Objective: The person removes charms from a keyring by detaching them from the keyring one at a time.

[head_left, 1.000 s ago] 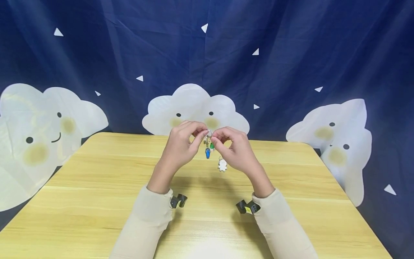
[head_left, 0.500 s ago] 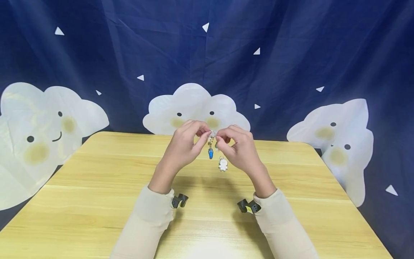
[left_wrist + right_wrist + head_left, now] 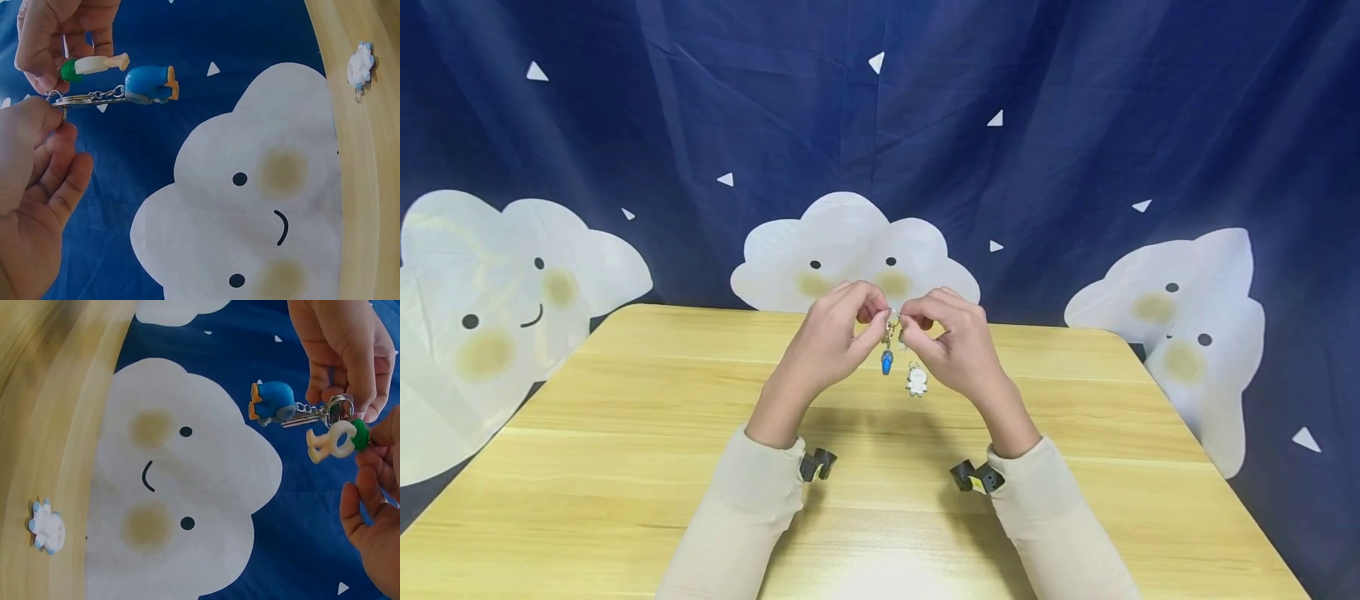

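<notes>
Navy curtain (image 3: pixel 880 125), biggest thing in view, hangs behind the key ring (image 3: pixel 329 407), w/ small white triangles printed on it. Wood-grain worktop (image 3: pixel 887 467) lies below the ring, running from the person's side to near the curtain. White cloud prints w/ faces on the curtain: the middle one (image 3: pixel 850 237) is right behind the ring, the others well off to its L (image 3: pixel 445 333) & R (image 3: pixel 1187 333). Pale sleeves, L (image 3: pixel 722 517) & R (image 3: pixel 1060 517), come up toward the ring from the near side. L hand (image 3: pixel 831 333) is just L of the ring, thumb & finger pinching it, other fingers bent loosely. R hand (image 3: pixel 951 337) is just R of the ring, thumb & finger pinching the top end of the green-topped fig. (image 3: pixel 332 440), other fingers part-curled. Black wrist cams, L (image 3: pixel 817 464) & R (image 3: pixel 977 477), sit nearer the person than the ring. White fig. (image 3: pixel 917 380) w/ blue tips lies on the worktop below the ring, a bit R of it. Blue fig. (image 3: pixel 887 362) w/ orange feet dangles under the ring on a short chain (image 3: pixel 303 407). Green-topped fig. is right beside the ring; can't tell if it's linked on.
</notes>
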Motion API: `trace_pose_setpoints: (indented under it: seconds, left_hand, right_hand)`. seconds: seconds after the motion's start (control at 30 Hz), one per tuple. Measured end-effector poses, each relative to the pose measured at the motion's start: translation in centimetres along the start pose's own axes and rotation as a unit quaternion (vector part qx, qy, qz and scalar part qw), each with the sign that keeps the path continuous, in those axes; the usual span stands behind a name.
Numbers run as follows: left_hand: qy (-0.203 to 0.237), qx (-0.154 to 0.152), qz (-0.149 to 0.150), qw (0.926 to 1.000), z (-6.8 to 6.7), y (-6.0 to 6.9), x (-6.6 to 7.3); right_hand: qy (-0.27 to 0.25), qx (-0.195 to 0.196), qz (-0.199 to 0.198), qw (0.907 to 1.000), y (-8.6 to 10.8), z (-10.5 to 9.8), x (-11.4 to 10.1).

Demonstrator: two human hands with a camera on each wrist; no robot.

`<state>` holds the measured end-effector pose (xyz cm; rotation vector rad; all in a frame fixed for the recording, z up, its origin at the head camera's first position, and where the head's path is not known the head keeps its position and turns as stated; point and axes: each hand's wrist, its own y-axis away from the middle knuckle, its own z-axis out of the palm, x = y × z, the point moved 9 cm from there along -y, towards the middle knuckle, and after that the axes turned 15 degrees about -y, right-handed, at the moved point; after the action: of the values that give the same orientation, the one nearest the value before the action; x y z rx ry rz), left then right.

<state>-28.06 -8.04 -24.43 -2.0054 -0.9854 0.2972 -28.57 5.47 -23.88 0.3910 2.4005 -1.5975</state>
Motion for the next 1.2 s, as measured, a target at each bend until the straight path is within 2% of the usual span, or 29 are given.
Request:
trace_pose_setpoints:
  seconds: [0.3,0.6,0.87,1.2]
  left_hand:
    - [0.006,-0.001,0.001,1.0,0.2,0.0,0.0]
    - [0.011,-0.025,0.014,0.9995,0.6,0.0,0.5]
    - [-0.008,-0.032,0.047,0.9983,0.9,-0.1,1.1]
    - [-0.029,-0.007,0.088,0.9957,0.4,-0.2,1.7]
  right_hand:
    - [-0.003,-0.003,0.003,1.0,0.1,-0.1,-0.1]
    - [-0.001,-0.005,0.003,1.0,0.2,-0.3,-0.1]
    - [-0.001,-0.022,0.018,0.9996,0.1,-0.3,0.1]
    - [-0.007,-0.024,0.036,0.999,0.0,-0.5,0.5]
